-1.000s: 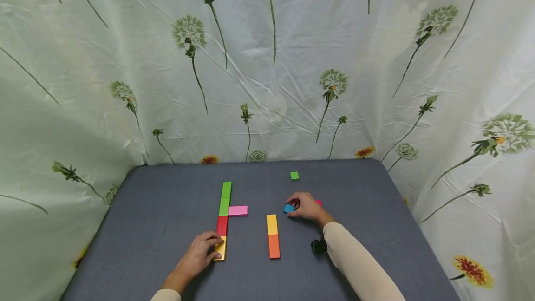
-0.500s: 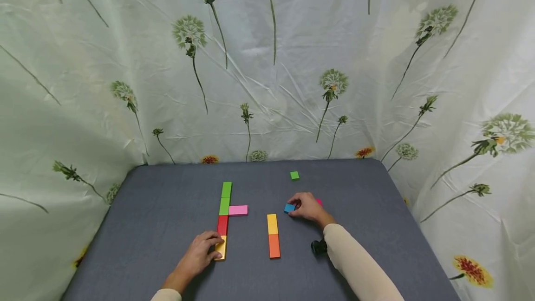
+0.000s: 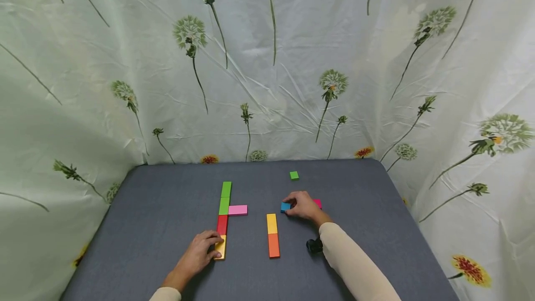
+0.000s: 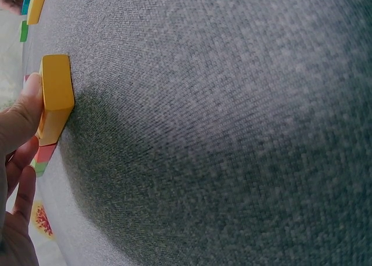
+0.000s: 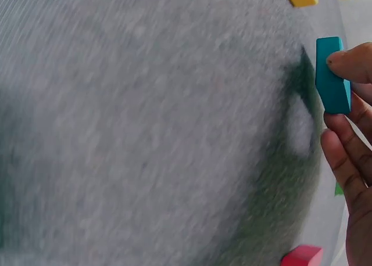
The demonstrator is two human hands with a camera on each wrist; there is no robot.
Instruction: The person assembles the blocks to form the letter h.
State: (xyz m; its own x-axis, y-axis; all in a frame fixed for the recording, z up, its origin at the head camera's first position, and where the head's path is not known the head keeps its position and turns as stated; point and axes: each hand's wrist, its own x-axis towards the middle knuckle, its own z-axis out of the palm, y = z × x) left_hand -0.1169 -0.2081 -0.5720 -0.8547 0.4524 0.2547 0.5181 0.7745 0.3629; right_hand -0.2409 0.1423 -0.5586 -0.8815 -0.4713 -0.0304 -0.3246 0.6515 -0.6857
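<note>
My right hand (image 3: 304, 206) pinches a small blue block (image 3: 285, 207) between thumb and fingers. In the right wrist view the block (image 5: 332, 75) hangs tilted, with its shadow on the cloth beside it. My left hand (image 3: 201, 251) holds thumb and fingertips on a golden-yellow block (image 3: 220, 248), at the near end of a column on the table. Beyond it in that column lie a red block (image 3: 222, 225) and two green ones (image 3: 225, 198). A pink block (image 3: 238, 210) juts out rightward from the nearer green one.
Between the hands, a yellow block (image 3: 272, 223) and an orange block (image 3: 273, 245) lie end to end. A small green block (image 3: 294, 175) lies toward the back. A magenta block (image 3: 318, 203) is partly hidden behind my right hand. A flowered curtain (image 3: 276, 82) borders the grey table (image 3: 167, 199).
My right hand has moved slightly left with the blue block, which is turned a little. The left hand has stayed on the yellow block.
</note>
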